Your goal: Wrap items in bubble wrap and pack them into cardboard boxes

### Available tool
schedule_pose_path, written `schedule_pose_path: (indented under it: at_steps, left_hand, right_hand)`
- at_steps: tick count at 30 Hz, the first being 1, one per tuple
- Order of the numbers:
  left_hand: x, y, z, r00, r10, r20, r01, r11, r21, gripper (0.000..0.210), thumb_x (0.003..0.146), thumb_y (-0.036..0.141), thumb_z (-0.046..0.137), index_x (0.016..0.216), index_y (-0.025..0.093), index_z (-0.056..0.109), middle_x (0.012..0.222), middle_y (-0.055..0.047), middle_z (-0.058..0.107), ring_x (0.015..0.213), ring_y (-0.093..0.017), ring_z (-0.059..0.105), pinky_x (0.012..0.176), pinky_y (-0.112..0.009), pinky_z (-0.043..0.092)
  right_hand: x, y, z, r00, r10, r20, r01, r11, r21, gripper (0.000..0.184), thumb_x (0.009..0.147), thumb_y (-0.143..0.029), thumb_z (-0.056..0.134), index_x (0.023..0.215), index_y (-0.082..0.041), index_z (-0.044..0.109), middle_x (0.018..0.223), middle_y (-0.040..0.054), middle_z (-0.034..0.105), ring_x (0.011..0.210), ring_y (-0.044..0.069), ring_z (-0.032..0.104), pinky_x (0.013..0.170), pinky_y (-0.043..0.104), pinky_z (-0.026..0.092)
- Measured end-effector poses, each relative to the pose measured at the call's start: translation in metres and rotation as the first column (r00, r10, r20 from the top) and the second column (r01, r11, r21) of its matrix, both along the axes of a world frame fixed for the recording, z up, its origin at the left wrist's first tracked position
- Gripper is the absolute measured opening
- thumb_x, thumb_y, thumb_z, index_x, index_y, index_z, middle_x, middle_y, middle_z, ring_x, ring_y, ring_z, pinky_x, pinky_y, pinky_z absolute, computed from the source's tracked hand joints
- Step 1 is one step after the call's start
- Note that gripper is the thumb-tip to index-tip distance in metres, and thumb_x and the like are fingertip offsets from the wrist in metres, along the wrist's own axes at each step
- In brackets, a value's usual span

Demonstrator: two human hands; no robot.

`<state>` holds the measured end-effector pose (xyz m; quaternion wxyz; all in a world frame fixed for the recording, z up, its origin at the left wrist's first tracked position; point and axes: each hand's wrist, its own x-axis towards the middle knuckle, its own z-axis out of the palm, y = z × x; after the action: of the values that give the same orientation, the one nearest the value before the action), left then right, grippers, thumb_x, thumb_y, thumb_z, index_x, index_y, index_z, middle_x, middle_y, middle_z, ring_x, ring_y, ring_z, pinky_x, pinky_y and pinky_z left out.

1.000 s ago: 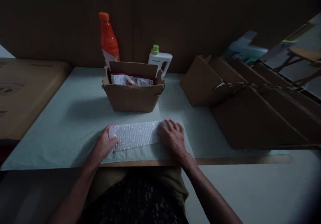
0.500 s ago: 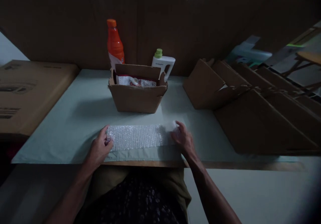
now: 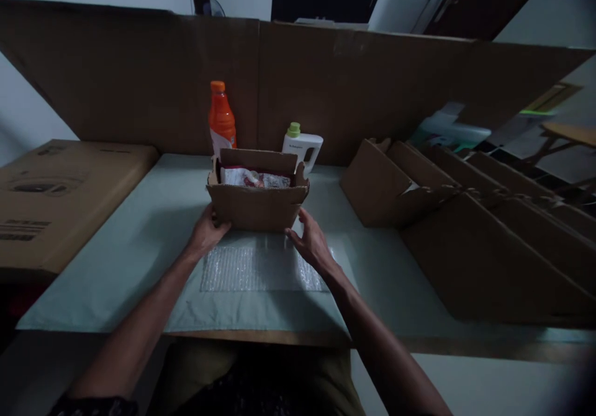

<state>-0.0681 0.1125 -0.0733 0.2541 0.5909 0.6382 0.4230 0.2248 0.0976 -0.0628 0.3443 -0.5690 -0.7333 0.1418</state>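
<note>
A small open cardboard box stands on the cloth-covered table in front of me, with a white and red printed packet inside. My left hand is closed around the box's lower left corner, its thumb on the front face. At the lower right corner, my right hand grips the box, with the thumb by its front bottom edge. Between my forearms and the box, a strip of bubble wrap lies flat on the cloth; neither hand holds it.
Behind the box stand an orange bottle and a white jug with a green cap, before a tall cardboard panel. Several open cardboard boxes crowd the right side. A large flat carton lies at the left.
Both hands have let go of the bubble wrap and moved forward to the lower corners of the box. The view has tilted up, showing more of the room behind the panel.
</note>
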Motion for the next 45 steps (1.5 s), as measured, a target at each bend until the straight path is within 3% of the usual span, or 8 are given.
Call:
schedule_pose_path:
  at_steps: [9, 17, 22, 26, 29, 34, 41, 45]
  left_hand:
    - [0.008, 0.033, 0.005, 0.991, 0.038, -0.13, -0.047, 0.997, -0.068, 0.074, 0.078, 0.027, 0.065, 0.146, 0.01, 0.042, 0.14, -0.02, 0.059, 0.126, -0.033, 0.06, 0.107, -0.044, 0.048]
    - [-0.03, -0.08, -0.021, 0.776, -0.116, -0.619, 0.032, 0.989, -0.145, 0.034, 0.074, 0.042, 0.065, 0.097, 0.018, 0.069, 0.134, -0.018, 0.063, 0.13, -0.038, 0.053, 0.111, -0.051, 0.041]
    - [-0.03, -0.11, -0.013, 0.86, -0.066, -0.507, 0.053, 0.998, -0.04, 0.012, 0.078, 0.031, 0.055, 0.078, 0.022, 0.062, 0.102, -0.009, 0.074, 0.101, -0.026, 0.067, 0.09, -0.036, 0.053]
    - [-0.035, -0.09, 0.011, 0.863, -0.016, -0.505, 0.024, 1.0, 0.01, 0.019, 0.084, 0.029, 0.051, 0.092, 0.022, 0.066, 0.085, -0.005, 0.073, 0.078, -0.023, 0.07, 0.073, -0.032, 0.052]
    - [-0.016, -0.057, 0.023, 0.852, -0.054, -0.52, 0.096, 0.994, 0.053, 0.02, 0.085, 0.023, 0.053, 0.098, 0.023, 0.068, 0.095, -0.007, 0.075, 0.09, -0.026, 0.07, 0.083, -0.035, 0.052]
    - [0.035, -0.033, 0.022, 0.823, -0.208, -0.529, 0.294, 0.952, 0.082, 0.049, 0.079, 0.019, 0.067, 0.128, 0.016, 0.061, 0.13, -0.016, 0.066, 0.126, -0.032, 0.057, 0.111, -0.049, 0.041]
    - [-0.001, -0.172, 0.007, 0.629, -0.609, -0.482, 0.727, 0.681, 0.089, 0.06, 0.084, 0.001, 0.045, 0.139, 0.023, 0.054, 0.136, -0.009, 0.063, 0.138, -0.025, 0.049, 0.114, -0.05, 0.043]
    - [-0.002, -0.242, 0.005, 0.674, -0.606, -0.422, 0.693, 0.717, 0.077, 0.079, 0.081, 0.007, 0.058, 0.155, 0.022, 0.033, 0.153, -0.016, 0.048, 0.147, -0.032, 0.037, 0.116, -0.056, 0.041]
  right_hand:
    - [0.019, 0.033, 0.004, 1.0, -0.01, 0.007, 0.011, 0.981, -0.194, 0.057, 0.089, -0.033, 0.056, 0.143, -0.017, 0.049, 0.133, 0.0151, 0.066, 0.118, 0.03, 0.064, 0.097, 0.046, 0.051]
    - [0.088, -0.053, -0.009, 0.932, 0.054, 0.359, 0.038, 0.969, -0.245, 0.024, 0.082, -0.036, 0.065, 0.099, -0.02, 0.072, 0.132, 0.0136, 0.067, 0.117, 0.035, 0.062, 0.095, 0.05, 0.048]
    - [0.071, -0.1, 0.005, 0.99, -0.019, 0.139, 0.063, 0.944, -0.323, 0.018, 0.087, -0.038, 0.058, 0.083, -0.021, 0.064, 0.084, 0.0051, 0.073, 0.078, 0.021, 0.066, 0.071, 0.032, 0.048]
    - [0.049, -0.153, 0.01, 0.979, 0.113, -0.167, -0.178, 0.877, -0.447, 0.023, 0.084, -0.044, 0.064, 0.088, -0.021, 0.062, 0.075, 0.0011, 0.067, 0.067, 0.017, 0.06, 0.062, 0.028, 0.044]
    - [0.026, -0.191, 0.0, 0.858, 0.117, -0.501, -0.404, 0.755, -0.516, 0.03, 0.082, -0.049, 0.069, 0.087, -0.02, 0.062, 0.081, 0.0025, 0.067, 0.073, 0.018, 0.061, 0.067, 0.03, 0.047]
    - [-0.009, -0.224, -0.021, 0.59, -0.199, -0.782, -0.576, 0.575, -0.581, 0.04, 0.074, -0.052, 0.081, 0.086, -0.018, 0.064, 0.082, 0.0022, 0.068, 0.076, 0.017, 0.062, 0.071, 0.028, 0.046]
    - [-0.03, -0.238, -0.016, 0.371, -0.491, -0.788, -0.636, 0.484, -0.601, 0.036, 0.074, -0.046, 0.082, 0.086, -0.015, 0.067, 0.072, -0.0008, 0.063, 0.055, 0.009, 0.051, 0.05, 0.022, 0.042]
    - [-0.042, -0.227, -0.005, 0.292, -0.516, -0.805, -0.682, 0.478, -0.553, 0.034, 0.075, -0.043, 0.081, 0.088, -0.015, 0.067, 0.075, 0.0005, 0.062, 0.055, 0.01, 0.051, 0.045, 0.022, 0.043]
